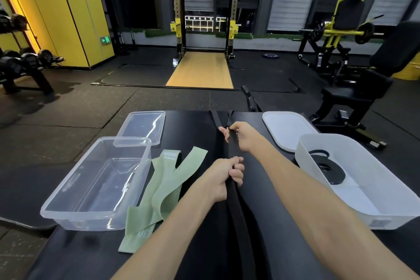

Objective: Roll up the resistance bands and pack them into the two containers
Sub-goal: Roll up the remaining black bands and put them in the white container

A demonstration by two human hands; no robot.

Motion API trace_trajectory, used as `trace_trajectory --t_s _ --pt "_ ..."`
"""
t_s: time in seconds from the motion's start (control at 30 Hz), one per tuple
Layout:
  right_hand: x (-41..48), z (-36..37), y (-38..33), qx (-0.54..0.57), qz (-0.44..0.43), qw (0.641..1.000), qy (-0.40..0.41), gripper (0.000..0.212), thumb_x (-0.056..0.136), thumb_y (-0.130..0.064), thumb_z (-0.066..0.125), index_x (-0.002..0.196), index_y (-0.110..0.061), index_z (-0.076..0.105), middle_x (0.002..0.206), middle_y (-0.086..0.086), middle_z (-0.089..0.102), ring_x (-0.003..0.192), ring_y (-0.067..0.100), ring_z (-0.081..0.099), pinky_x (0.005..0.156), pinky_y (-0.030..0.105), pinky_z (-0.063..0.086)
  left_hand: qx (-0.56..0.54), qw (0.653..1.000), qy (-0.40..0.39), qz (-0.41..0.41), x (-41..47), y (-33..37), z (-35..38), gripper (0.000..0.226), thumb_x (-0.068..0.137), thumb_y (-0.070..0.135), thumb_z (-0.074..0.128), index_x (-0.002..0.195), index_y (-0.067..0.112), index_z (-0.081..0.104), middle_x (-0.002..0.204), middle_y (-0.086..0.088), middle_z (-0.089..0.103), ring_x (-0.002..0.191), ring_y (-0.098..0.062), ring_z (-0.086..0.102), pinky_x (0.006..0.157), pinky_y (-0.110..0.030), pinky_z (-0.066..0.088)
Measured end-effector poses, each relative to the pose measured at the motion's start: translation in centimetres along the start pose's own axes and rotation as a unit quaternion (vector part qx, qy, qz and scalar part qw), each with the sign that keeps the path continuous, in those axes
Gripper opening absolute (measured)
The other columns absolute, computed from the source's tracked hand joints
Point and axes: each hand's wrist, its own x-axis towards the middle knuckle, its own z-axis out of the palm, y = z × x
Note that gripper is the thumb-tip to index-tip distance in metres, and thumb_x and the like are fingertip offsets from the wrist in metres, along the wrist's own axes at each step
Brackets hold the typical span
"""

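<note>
- First, at the near left, the clear container (pixel 95 189) stands with nothing in it, and its clear lid (pixel 141 127) lies just beyond it.
- Just right of it, the green bands (pixel 163 189) lie loose and crossed on the black pad (pixel 200 134), not yet rolled; a sweeping forearm could drag them off the near edge.
- In the middle, the left hand (pixel 223 177) curls round the black band (pixel 238 223), which runs from the near edge away over the far edge.
- Further along the same band, the right hand (pixel 241 135) pinches it, one finger sticking out. If either grip slips, the stretchy strap could snap back or the roll could start crooked.
- To the right, the white lid (pixel 286 127) lies flat, and the white container (pixel 375 189) holds a coiled black band (pixel 327 170), which could spring loose.
</note>
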Motion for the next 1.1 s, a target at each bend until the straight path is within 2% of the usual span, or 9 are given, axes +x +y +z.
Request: trace_trajectory --t_s 0.1,0.23,0.4,0.63,0.7,0.77,0.87,1.0,1.1 --pt "1.2 1.7 -1.6 0.060 -0.005 0.997 -0.037 0.038 0.089 0.004 0.029 0.125 -0.003 0.040 0.075 0.017 0.068 0.056 0.016 0.049 0.051 0.023 0.047 0.016 1.000 -0.001 0.025 -0.2 2.1 0.1 0.018 0.103 0.017 0.037 0.090 0.013 0.048 0.052 0.006 0.037 0.032 -0.001 0.027 0.033 -0.012 0.023" --pt "3.3 2.7 -3.5 0.103 0.010 0.994 -0.038 0.029 0.097 -0.012 0.029 0.111 0.002 0.050 0.071 0.011 0.061 0.055 0.012 0.044 0.045 0.019 0.041 0.071 0.997 -0.012 0.035 -0.2 2.8 0.0 0.012 0.102 0.017 0.038 0.093 0.014 0.046 0.054 0.005 0.039 0.035 -0.003 0.030 0.036 -0.013 0.025" --pt "4.1 2.0 -4.4 0.016 0.015 0.999 0.040 0.029 0.102 -0.020 0.038 0.075 -0.011 0.041 0.063 -0.001 0.039 0.029 0.009 0.029 0.029 0.017 0.024 0.107 0.994 -0.022 0.010 0.4 2.4 -0.1 0.016 0.098 0.018 0.042 0.092 0.010 0.055 0.071 -0.006 0.066 0.058 -0.016 0.058 0.056 -0.021 0.045" --pt "3.3 1.8 -3.3 -0.123 -0.005 0.989 0.087 0.028 0.100 -0.007 0.036 0.073 -0.012 0.042 0.065 0.002 0.035 0.032 0.009 0.026 0.032 0.016 0.020 0.135 0.989 -0.011 0.062 2.0 2.7 0.3 0.033 0.098 0.036 0.050 0.114 0.008 0.056 0.099 -0.011 0.073 0.071 -0.023 0.069 0.063 -0.029 0.052" --pt "3.8 2.0 -2.5 -0.254 -0.064 0.957 0.122 0.012 0.095 -0.004 0.043 0.094 -0.014 0.050 0.064 0.005 0.042 0.039 0.011 0.031 0.034 0.017 0.024 0.148 0.984 0.020 0.095 2.6 3.0 0.8 0.036 0.099 0.039 0.048 0.113 0.008 0.058 0.088 -0.007 0.074 0.058 -0.018 0.065 0.051 -0.023 0.048" --pt "4.3 1.7 -1.8 -0.416 -0.116 0.889 0.152 0.031 0.091 -0.005 0.047 0.117 -0.022 0.051 0.070 0.010 0.055 0.044 0.015 0.040 0.037 0.021 0.032 0.159 0.981 0.052 0.101 3.2 2.8 1.0 0.027 0.100 0.031 0.048 0.110 0.008 0.058 0.072 0.000 0.071 0.045 -0.010 0.054 0.042 -0.017 0.040" --pt "4.7 1.4 -1.5 -0.582 -0.101 0.791 0.162 0.029 0.088 -0.002 0.042 0.111 -0.001 0.059 0.083 0.019 0.066 0.049 0.024 0.055 0.048 0.028 0.048 0.175 0.978 0.071 0.092 3.6 2.2 1.0 0.015 0.100 0.021 0.047 0.100 0.009 0.056 0.065 0.002 0.061 0.041 -0.007 0.045 0.039 -0.017 0.034" --pt "4.4 0.9 -2.6 -0.286 0.041 0.954 0.085 0.016 0.091 0.003 0.034 0.104 0.006 0.043 0.104 0.028 0.057 0.055 0.025 0.061 0.046 0.026 0.053 0.156 0.984 0.047 0.074 3.2 1.7 0.4 0.014 0.099 0.017 0.045 0.090 0.013 0.054 0.063 0.002 0.053 0.035 -0.004 0.037 0.038 -0.015 0.029" --pt "5.8 -0.3 -3.4 -0.052 0.086 0.994 0.052 0.015 0.098 -0.006 0.031 0.103 0.005 0.040 0.106 0.028 0.057 0.049 0.018 0.052 0.040 0.020 0.045 0.142 0.988 0.028 0.062 2.7 2.2 -0.4 0.015 0.100 0.016 0.043 0.090 0.013 0.054 0.059 0.004 0.050 0.033 -0.002 0.032 0.037 -0.013 0.025"
